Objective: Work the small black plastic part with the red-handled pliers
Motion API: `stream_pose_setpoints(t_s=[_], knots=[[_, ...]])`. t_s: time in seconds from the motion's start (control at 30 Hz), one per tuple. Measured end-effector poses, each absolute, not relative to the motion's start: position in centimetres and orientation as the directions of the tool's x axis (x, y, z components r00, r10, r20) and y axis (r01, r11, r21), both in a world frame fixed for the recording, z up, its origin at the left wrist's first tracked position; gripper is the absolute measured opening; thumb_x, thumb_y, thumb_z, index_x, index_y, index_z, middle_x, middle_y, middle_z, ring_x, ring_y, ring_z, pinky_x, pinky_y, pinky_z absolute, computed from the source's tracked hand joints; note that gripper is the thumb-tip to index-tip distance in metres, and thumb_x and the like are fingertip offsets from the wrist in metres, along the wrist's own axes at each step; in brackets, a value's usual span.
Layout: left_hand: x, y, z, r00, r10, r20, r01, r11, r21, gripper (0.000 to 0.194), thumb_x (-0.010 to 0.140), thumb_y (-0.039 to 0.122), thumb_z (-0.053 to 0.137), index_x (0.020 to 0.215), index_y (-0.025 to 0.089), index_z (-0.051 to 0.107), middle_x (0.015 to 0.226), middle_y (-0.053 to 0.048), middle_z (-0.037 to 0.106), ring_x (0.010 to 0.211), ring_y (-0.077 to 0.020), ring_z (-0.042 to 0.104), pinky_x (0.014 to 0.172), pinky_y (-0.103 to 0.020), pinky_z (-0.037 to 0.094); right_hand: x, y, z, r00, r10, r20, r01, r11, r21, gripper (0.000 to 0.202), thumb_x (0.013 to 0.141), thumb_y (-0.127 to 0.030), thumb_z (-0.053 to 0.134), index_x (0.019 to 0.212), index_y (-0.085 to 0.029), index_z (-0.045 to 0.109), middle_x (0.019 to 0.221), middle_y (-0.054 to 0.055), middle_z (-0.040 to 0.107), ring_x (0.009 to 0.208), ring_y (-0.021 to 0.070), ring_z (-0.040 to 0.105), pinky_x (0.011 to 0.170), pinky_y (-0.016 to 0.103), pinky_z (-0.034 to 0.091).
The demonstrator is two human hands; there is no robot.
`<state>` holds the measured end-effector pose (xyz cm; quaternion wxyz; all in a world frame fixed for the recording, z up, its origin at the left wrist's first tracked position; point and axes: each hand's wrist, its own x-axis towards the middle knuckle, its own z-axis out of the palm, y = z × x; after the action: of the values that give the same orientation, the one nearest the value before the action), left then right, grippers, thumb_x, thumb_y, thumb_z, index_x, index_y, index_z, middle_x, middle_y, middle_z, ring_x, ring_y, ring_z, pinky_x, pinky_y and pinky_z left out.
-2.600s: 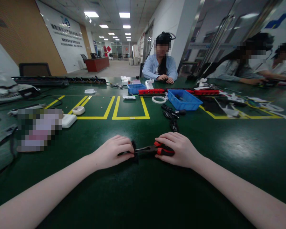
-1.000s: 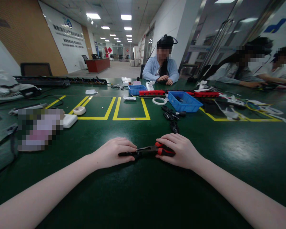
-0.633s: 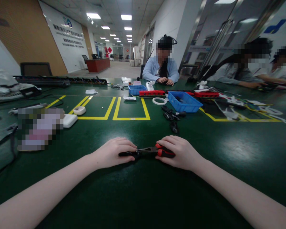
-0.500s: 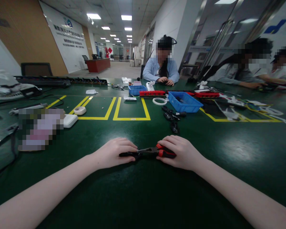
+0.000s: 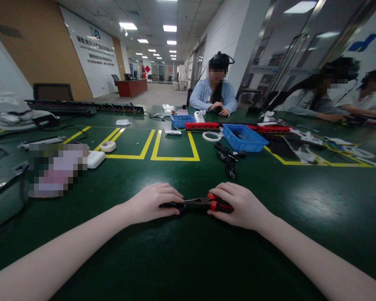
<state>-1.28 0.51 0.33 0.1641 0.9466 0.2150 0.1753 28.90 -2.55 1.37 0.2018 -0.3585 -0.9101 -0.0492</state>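
Near the middle of the green table [image 5: 188, 246], my right hand [image 5: 238, 205] is closed round the red and black handles of a pair of pliers [image 5: 203, 201]. The pliers point left, their metal jaws touching a small black part [image 5: 171, 205]. My left hand [image 5: 156, 202] pinches that black part from above and below. Fingers hide much of it, and its exact shape cannot be made out. Beyond my hands lies a bundle of black cables [image 5: 226, 156].
Further back are a blue bin [image 5: 244, 141], a smaller blue bin [image 5: 182, 121], a white ring [image 5: 211, 136] and a red strip [image 5: 202, 126]. A white box [image 5: 95, 159] and a tape roll [image 5: 108, 146] lie left. A person [image 5: 213, 92] sits opposite; others sit right.
The view has shifted slightly, so the scene appears a little lower and further right. Both hands keep their hold on the pliers and black part, with hardly any movement between them.
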Motion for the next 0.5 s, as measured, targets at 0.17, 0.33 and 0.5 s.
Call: stream_pose_setpoints(t_s=[0.17,0.33,0.5], knots=[[-1.28,0.56,0.34,0.847,0.467,0.253,0.352,-0.850,0.392,0.023,0.094,0.029,0.061,0.115,0.020,0.065,0.117,-0.006,0.068,0.105,-0.0204,0.063,0.089,-0.035,0.050,28.87,-2.55,1.27,-0.665,0.632,0.399,0.672,0.739,-0.051,0.037,0.081,-0.043,0.070,0.107,-0.016,0.065,0.097,0.010,0.069,0.083,0.0228,0.066,0.071,0.036,0.057],[-1.18,0.50,0.37,0.853,0.458,0.252,0.352,-0.860,0.371,0.023,0.095,0.029,0.060,0.116,0.020,0.065,0.118,-0.006,0.068,0.105,-0.0207,0.063,0.090,-0.035,0.049,29.10,-2.32,1.60,-0.679,0.615,0.402,0.667,0.745,-0.013,0.038,0.082,-0.042,0.069,0.108,-0.015,0.065,0.098,0.011,0.069,0.083,0.0232,0.066,0.071,0.037,0.057],[-1.17,0.45,0.38,0.856,0.453,0.250,0.353,-0.864,0.358,0.024,0.095,0.029,0.060,0.116,0.020,0.064,0.119,-0.006,0.068,0.105,-0.0210,0.062,0.089,-0.036,0.050,29.27,-2.31,1.63,-0.679,0.617,0.398,0.668,0.744,-0.013,0.039,0.081,-0.042,0.069,0.111,-0.016,0.065,0.100,0.012,0.069,0.084,0.0238,0.067,0.072,0.038,0.057]])
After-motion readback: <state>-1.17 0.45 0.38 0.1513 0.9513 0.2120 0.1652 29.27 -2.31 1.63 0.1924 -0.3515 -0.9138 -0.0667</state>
